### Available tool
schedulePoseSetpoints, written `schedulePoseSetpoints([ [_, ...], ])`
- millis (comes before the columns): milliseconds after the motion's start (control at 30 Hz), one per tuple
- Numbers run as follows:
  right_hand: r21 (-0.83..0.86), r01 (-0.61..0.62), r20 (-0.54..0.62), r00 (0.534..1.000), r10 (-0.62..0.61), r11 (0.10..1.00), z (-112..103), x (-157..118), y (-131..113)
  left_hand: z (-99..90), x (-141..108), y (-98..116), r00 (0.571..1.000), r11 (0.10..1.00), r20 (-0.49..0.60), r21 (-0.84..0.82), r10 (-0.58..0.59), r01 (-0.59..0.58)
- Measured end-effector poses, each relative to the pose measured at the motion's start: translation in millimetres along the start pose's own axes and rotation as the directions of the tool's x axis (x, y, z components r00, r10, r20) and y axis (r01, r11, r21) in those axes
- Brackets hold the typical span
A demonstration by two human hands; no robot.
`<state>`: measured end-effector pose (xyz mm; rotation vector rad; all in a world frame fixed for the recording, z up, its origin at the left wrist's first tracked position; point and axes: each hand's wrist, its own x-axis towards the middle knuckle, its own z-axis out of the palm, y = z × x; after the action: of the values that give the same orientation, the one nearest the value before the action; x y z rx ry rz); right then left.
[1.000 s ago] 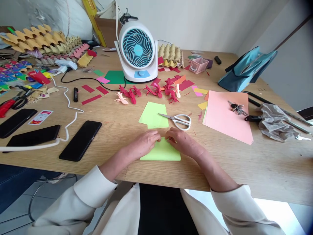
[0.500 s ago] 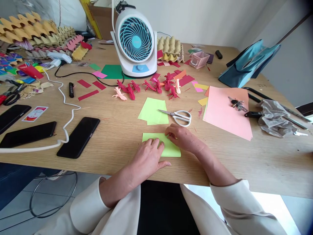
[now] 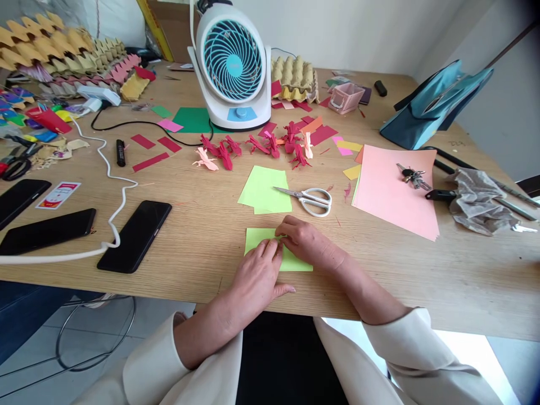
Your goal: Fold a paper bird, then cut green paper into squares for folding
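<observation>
— Since the first earlier frame, the left hand (image 3: pixel 257 274) has been brought down flat over the lime sheet (image 3: pixel 256 236), and the right hand (image 3: pixel 306 241) has been shifted leftward, close beside its fingers.

— And what is seen from the left side?

— Egg cartons (image 3: pixel 44 49) are piled in the upper left of the frame. Below them, three black phones (image 3: pixel 134 236) are spread across the left and lower left, with a white cable (image 3: pixel 115 225) laid partly over the rightmost. To their right, a fan (image 3: pixel 234 64) is stood at upper centre, with small folded paper figures (image 3: pixel 225 156) scattered below it.

— Where is the lime sheet kept?

— On the table (image 3: pixel 189 185), at lower centre, below the loose lime pieces (image 3: pixel 264 188). It is partly covered by both hands.

— Is anything gripped?

— By the left hand, nothing: it is laid open, with the thumb held out past the sheet's lower edge. The right hand's fingers are curled at the upper part of the sheet; whether paper is pinched there cannot be told.

— And further right?

— White-handled scissors (image 3: pixel 318 202) are rested with the blades over the loose lime pieces. Keys (image 3: pixel 414 176) are set on pink sheets (image 3: pixel 392 202) at right, and a blue bag (image 3: pixel 430 115) is placed at upper right.
</observation>
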<state>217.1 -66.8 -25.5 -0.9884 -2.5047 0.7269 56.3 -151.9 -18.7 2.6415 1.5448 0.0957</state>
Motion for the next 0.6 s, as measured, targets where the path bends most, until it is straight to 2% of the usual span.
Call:
schedulePoseSetpoints([
  [300,-0.043,-0.008,0.017,1.0,0.009,0.999,0.2,-1.5,3.5,10.7,-6.9,1.3,1.0,0.997,-0.016,-0.076,0.024,-0.025],
  [600,-0.073,-0.016,0.049,0.999,0.02,0.997,-2.1,-0.7,1.0,9.2,-13.3,9.2,1.0,1.0,0.012,-0.005,0.017,-0.017],
])
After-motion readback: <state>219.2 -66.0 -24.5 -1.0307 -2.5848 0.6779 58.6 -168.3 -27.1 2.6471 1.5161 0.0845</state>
